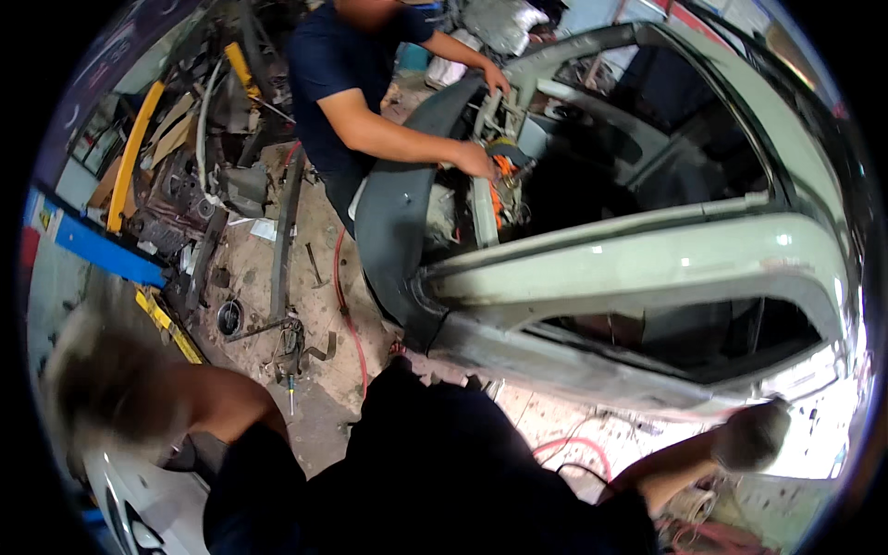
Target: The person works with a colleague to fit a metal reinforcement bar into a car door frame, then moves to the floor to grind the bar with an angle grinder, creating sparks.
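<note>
My left hand (111, 388), in what looks like a grey-brown work glove, is raised at the lower left and badly smeared by motion; its fingers cannot be made out. Far out to the right, my right hand (754, 435) wears a similar grey glove and looks like a rounded shape beside the car's lower edge. Its fingers are not distinct, and nothing shows clearly in it. In front of me is a pale green car body (629, 250) with open window frames. Its dark grey bumper (393, 213) curves round the end on the left.
A co-worker in a dark shirt (319, 55) leans over the car's open end, both hands on it near orange wiring (500, 190). Red hose (339, 287), a screwdriver (291, 393) and metal parts lie on the floor. A blue beam (106, 248) and white car (153, 504) are leftward.
</note>
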A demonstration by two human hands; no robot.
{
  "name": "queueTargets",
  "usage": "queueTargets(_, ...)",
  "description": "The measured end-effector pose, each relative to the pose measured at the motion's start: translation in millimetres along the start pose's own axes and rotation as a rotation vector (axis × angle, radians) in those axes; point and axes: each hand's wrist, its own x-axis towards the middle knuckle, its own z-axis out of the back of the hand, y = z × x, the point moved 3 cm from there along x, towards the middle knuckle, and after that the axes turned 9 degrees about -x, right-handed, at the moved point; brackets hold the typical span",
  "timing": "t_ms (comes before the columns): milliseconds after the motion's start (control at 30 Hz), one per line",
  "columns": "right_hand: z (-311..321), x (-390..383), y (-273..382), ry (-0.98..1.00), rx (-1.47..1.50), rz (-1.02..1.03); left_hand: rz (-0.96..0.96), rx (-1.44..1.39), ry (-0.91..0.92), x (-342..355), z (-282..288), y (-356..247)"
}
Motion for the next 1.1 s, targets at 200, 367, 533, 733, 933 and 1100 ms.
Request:
queueTargets(200,-120,-158,53,0.867,0.508,0.339,1.282,0.512,0.393,-242,84,47)
queueTargets(367,-190,-248,36,1.289,0.443,0.283,1.033,0.321,0.889,-280,31,46)
queueTargets(533,-189,-280,38,1.231,0.196,0.386,0.97,0.078,0.963,-332,-7,79)
queueTargets(733,-127,-223,107,1.514,0.073,0.091,1.001,-0.051,0.756,-408,-16,121)
queueTargets(933,-127,-247,68,1.433,0.186,-0.144,1.19,-0.161,0.74,-439,-22,156)
queueTargets(1100,-141,-256,67,1.605,0.178,-0.325,1.206,-0.048,0.939,-446,-14,163)
